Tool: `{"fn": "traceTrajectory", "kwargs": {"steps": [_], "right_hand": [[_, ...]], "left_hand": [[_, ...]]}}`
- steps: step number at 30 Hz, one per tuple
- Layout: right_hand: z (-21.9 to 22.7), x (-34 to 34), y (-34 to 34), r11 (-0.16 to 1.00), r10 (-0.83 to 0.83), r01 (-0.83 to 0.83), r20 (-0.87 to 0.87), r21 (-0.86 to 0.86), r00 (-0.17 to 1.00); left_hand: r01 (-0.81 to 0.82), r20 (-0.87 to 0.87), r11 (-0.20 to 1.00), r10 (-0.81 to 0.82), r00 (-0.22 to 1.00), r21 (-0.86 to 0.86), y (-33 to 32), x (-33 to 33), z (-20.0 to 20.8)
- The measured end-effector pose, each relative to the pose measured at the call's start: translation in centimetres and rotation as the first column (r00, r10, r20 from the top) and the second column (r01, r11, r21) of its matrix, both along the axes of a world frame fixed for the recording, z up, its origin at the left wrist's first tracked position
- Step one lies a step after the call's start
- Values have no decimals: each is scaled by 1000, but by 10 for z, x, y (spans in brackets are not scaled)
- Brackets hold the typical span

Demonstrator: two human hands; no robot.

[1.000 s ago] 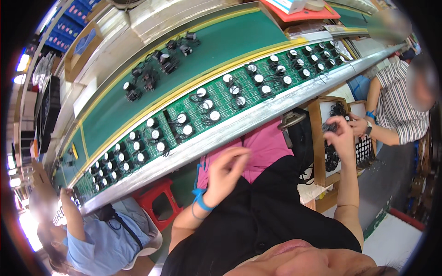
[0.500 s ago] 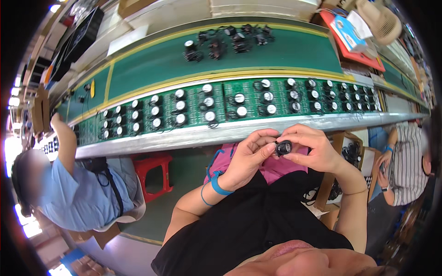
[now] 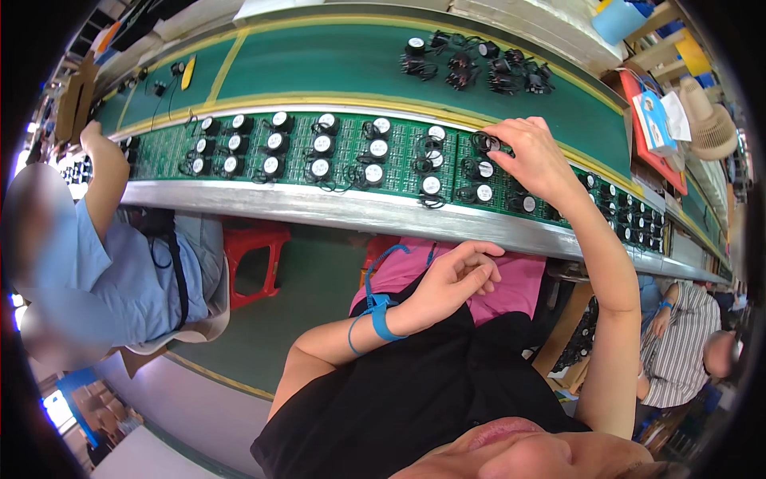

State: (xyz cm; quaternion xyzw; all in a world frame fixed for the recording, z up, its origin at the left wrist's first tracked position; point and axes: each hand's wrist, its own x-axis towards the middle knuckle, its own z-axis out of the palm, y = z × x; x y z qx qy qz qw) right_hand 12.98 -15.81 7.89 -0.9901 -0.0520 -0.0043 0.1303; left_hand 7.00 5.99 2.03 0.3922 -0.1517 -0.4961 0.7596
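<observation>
My right hand [image 3: 527,152] reaches over the row of green circuit boards [image 3: 405,152]. Its thumb and fingers pinch a small black round part with a cable [image 3: 484,143] at the far edge of a board. Similar black parts with white round tops [image 3: 483,194] stand in columns along the boards, thin black cables coiled beside them. Below the metal rail [image 3: 343,205], close to my body, my left hand [image 3: 461,275] hangs with loosely bent fingers and nothing visible in it. A blue wrist strap [image 3: 381,318] with a cord is on that wrist.
Beyond the boards, a bunch of black cabled parts [image 3: 461,70] lies on the green bench. A tissue box [image 3: 656,124] on a red tray and a beige fan [image 3: 708,120] stand far right. People sit on both sides, with a red stool [image 3: 275,251] at left.
Both hands were together in front of me around a black round part. My right hand has moved forward to the boards with it; my left has let go and dropped slightly. The view has shifted.
</observation>
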Motion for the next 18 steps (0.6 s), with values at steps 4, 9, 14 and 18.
{"fn": "traceTrajectory", "kwargs": {"steps": [4,9,14,18], "right_hand": [[-4,4,2,1000,10,-9,-39,10,999],[-6,6,0,998,-3,7,-60,55,998],[-3,4,-2,998,-4,10,-94,65,996],[-1,6,3,997,-15,23,-93,80,996]], "left_hand": [[12,18,1000,-12,1000,-8,1,3,0],[19,42,1000,-18,999,-21,-3,2,-2],[39,38,999,-39,999,1,-3,2,-3],[36,28,999,-37,999,27,-3,3,-4]]}}
